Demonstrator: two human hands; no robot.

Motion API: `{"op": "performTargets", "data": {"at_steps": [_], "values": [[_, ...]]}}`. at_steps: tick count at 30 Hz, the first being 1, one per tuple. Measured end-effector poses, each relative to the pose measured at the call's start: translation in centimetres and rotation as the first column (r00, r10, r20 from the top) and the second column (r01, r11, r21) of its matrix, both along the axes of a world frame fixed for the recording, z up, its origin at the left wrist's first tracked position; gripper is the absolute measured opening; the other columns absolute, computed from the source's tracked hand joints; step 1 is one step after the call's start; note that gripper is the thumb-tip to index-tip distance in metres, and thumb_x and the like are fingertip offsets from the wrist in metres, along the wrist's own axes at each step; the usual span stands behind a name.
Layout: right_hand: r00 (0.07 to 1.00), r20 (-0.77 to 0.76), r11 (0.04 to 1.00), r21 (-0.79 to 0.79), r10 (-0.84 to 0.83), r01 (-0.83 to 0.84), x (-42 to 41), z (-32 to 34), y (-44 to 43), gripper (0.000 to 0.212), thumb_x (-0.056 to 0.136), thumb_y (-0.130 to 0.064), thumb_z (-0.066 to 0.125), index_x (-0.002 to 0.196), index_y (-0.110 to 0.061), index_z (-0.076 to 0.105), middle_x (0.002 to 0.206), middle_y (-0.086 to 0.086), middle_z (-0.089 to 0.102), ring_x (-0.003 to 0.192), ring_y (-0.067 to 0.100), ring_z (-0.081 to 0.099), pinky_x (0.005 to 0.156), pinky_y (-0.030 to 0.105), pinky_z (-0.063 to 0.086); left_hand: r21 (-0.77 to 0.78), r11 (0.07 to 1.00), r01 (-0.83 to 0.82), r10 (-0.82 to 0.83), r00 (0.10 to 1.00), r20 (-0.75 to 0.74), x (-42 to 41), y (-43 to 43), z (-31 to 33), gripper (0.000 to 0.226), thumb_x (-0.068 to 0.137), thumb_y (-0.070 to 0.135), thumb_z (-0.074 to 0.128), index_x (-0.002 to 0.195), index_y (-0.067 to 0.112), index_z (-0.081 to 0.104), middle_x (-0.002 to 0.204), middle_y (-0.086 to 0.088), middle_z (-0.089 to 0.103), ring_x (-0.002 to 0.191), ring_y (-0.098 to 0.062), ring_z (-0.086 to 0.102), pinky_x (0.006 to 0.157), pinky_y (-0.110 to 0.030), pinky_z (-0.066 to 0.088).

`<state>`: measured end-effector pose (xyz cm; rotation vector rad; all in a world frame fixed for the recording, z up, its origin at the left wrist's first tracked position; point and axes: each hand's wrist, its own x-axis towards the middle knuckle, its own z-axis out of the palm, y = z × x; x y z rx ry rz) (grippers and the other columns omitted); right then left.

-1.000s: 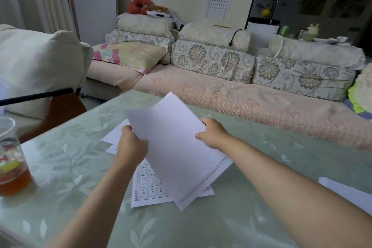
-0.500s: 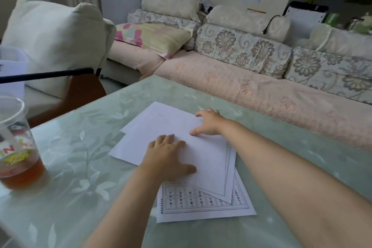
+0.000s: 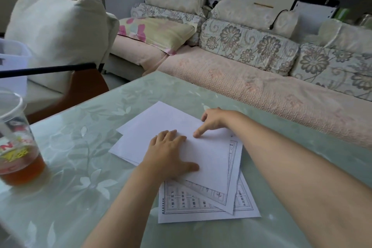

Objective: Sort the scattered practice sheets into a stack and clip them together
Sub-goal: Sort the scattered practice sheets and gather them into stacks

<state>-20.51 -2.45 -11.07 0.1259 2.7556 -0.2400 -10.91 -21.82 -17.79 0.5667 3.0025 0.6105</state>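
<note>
Head view: the sheet held aloft a second ago now tops the practice sheets (image 3: 210, 160), fanned askew on the table (image 3: 84, 179). Left hand (image 3: 171, 153) presses flat, fingers together; right hand (image 3: 212, 121) touches it with one forefinger. Squaring likely follows.

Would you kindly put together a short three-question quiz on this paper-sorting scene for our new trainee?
1. True or false: the left hand rests flat on the top blank sheet.
2. Where does the cup of brown drink stand? (A) on the table, to the left and apart from the sheets; (B) on top of the papers; (C) on the sofa.
3. Short answer: are the sheets squared into a neat stack yet?

Key: 1 true. 2 A. 3 no: they overlap at different angles, and their corners stick out.
</note>
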Motion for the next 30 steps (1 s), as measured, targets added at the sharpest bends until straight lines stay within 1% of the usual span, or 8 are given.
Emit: {"op": "performTargets", "data": {"at_steps": [3,7,12,16,19,23,26,30], "values": [[0.998,0.016,0.998,-0.043,-0.053,0.053,0.8,0.1,0.5,0.088,0.056,-0.056,0.090,0.129,-0.024,0.054,0.134,0.001,0.057,0.110,0.023,0.058,0.083,0.033,0.049,0.030,1.000,-0.002,0.002,1.000,-0.015,0.8,-0.2,-0.2,0.112,0.046,0.092,0.034,0.144,0.038,0.035,0.158,0.006,0.020,0.147,-0.019,0.009,0.119,-0.037,0.008],[0.994,0.081,0.997,0.011,-0.074,0.073,2.4,0.7,1.2,0.097,0.038,-0.063,0.089,0.122,-0.021,0.064,0.125,-0.002,0.064,0.106,0.025,0.064,0.094,0.038,0.053,0.019,1.000,-0.023,0.024,0.999,-0.034,1.6,-0.5,0.0,0.097,0.062,0.087,0.047,0.145,0.038,0.036,0.158,0.007,0.021,0.147,-0.019,0.008,0.119,-0.037,0.007],[0.989,0.010,0.982,-0.120,-0.145,0.145,6.1,0.8,3.1,0.047,0.064,-0.033,0.092,0.101,-0.013,0.072,0.102,0.004,0.072,0.090,0.024,0.071,0.086,0.037,0.058,-0.023,0.998,-0.052,0.051,0.998,-0.046,2.8,-0.6,0.3,0.085,0.078,0.072,0.055,0.149,0.033,0.028,0.160,0.002,0.018,0.147,-0.021,0.009,0.118,-0.039,0.012],[0.973,-0.035,0.945,-0.250,-0.228,0.212,10.2,0.5,5.0,0.028,0.069,-0.022,0.090,0.086,-0.013,0.070,0.087,0.004,0.073,0.076,0.021,0.071,0.067,0.029,0.057,-0.034,0.988,-0.148,0.148,0.989,-0.023,4.3,-1.1,1.2,0.082,0.086,0.058,0.056,0.152,0.023,0.020,0.160,-0.004,0.014,0.145,-0.026,0.012,0.113,-0.043,0.023],[0.948,-0.102,0.903,-0.351,-0.300,0.248,13.5,-0.1,6.7,0.024,0.069,-0.019,0.090,0.080,-0.015,0.069,0.085,0.002,0.073,0.076,0.018,0.070,0.071,0.027,0.055,-0.011,0.972,-0.235,0.235,0.972,0.006,5.8,-1.7,2.1,0.078,0.087,0.050,0.058,0.148,0.016,0.023,0.152,-0.007,0.028,0.137,-0.029,0.025,0.107,-0.043,0.031],[0.895,-0.084,0.782,-0.526,-0.437,0.333,18.2,-1.1,9.0,0.027,0.070,-0.012,0.089,0.092,-0.010,0.073,0.091,0.005,0.076,0.084,0.023,0.073,0.083,0.039,0.060,-0.161,0.963,-0.214,0.234,0.965,0.116,7.8,-1.8,3.5,0.084,0.079,0.061,0.061,0.143,0.017,0.030,0.144,-0.006,0.036,0.134,-0.029,0.030,0.104,-0.045,0.032],[0.852,-0.061,0.690,-0.618,-0.520,0.377,21.7,-1.9,10.5,0.028,0.073,-0.005,0.085,0.098,-0.008,0.074,0.094,0.007,0.076,0.087,0.027,0.073,0.085,0.044,0.059,-0.165,0.975,-0.149,0.177,0.969,0.171,8.8,-1.1,4.3,0.093,0.074,0.064,0.068,0.143,0.015,0.032,0.142,-0.011,0.038,0.132,-0.032,0.032,0.105,-0.041,0.033],[0.780,-0.033,0.527,-0.755,-0.625,0.390,25.7,-2.1,12.0,0.030,0.079,0.003,0.078,0.107,-0.004,0.070,0.099,0.010,0.075,0.088,0.026,0.072,0.081,0.037,0.058,-0.254,0.962,-0.097,0.144,0.974,0.176,9.9,0.2,4.8,0.099,0.067,0.069,0.071,0.142,0.013,0.038,0.141,-0.011,0.037,0.132,-0.031,0.032,0.106,-0.040,0.036]]}}
